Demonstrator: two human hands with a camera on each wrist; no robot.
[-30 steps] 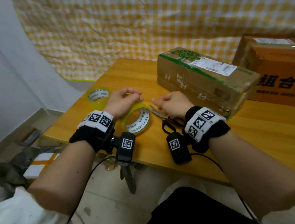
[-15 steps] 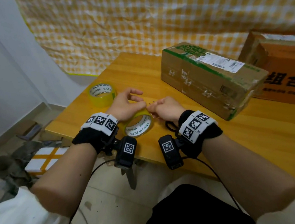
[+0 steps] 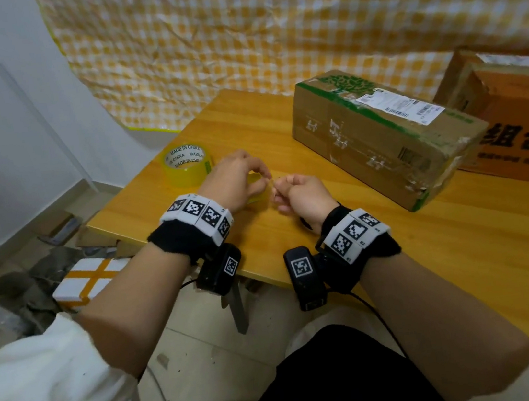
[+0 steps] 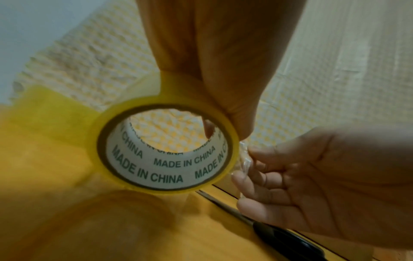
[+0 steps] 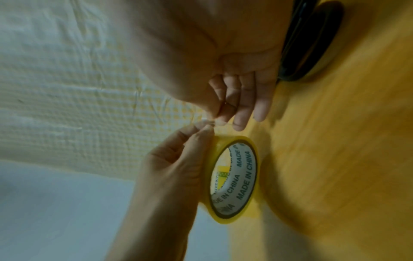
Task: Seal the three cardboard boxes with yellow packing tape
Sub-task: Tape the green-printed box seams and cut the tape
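Observation:
My left hand (image 3: 237, 183) grips a yellow tape roll (image 4: 165, 178) and holds it on edge just above the wooden table (image 3: 468, 256). The roll (image 5: 243, 178) has a white core printed "MADE IN CHINA". My right hand (image 3: 292, 193) pinches the loose tape end (image 4: 244, 159) at the roll's rim, between thumb and forefinger. In the head view the hands mostly hide the roll. A long brown cardboard box (image 3: 384, 142) with green tape and a shipping label lies beyond the hands. An orange printed box (image 3: 516, 117) stands at the far right.
A second yellow tape roll (image 3: 187, 165) sits on the table's left corner. Black-handled scissors (image 4: 279, 234) lie on the table under my right hand. A white box with crossed yellow tape (image 3: 90, 279) lies on the floor at left. A checked cloth hangs behind.
The roll lay flat near the table edge; my left hand has lifted it on edge. My right hand left the scissors and came to pinch the tape end.

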